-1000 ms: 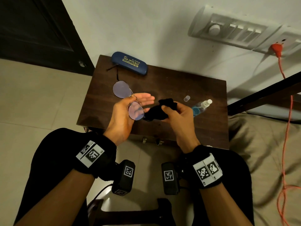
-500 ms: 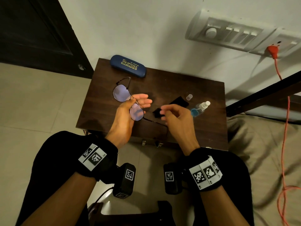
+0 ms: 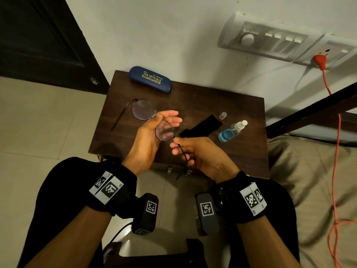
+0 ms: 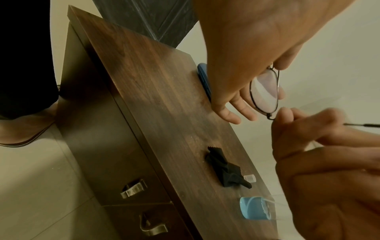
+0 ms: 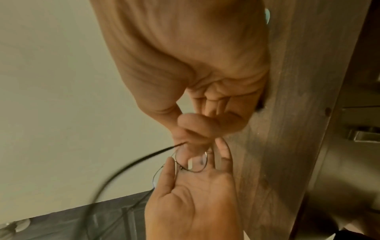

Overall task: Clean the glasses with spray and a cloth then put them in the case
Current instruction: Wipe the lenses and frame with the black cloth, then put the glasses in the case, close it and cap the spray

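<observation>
Left hand [image 3: 148,136] pinches glasses [image 3: 152,120] at the bridge above table [image 3: 241,151]; right hand [image 3: 201,153] pinches one temple arm; cloth [image 3: 201,127] lies at 3 o'clock, case [image 3: 150,79] at 12

A small dark wooden cabinet [image 3: 193,97] with metal drawer handles [image 4: 133,189] stands against a plain white wall [image 3: 164,35] on a floor of pale tiles [image 3: 48,117]. A dark door [image 3: 38,35] closes the left corner, while a white switch panel [image 3: 270,41] on the wall carries an orange plug [image 3: 320,60], its cord [image 3: 336,151] trailing down over beige bedding [image 3: 313,180]. The light is dim and warm.
</observation>
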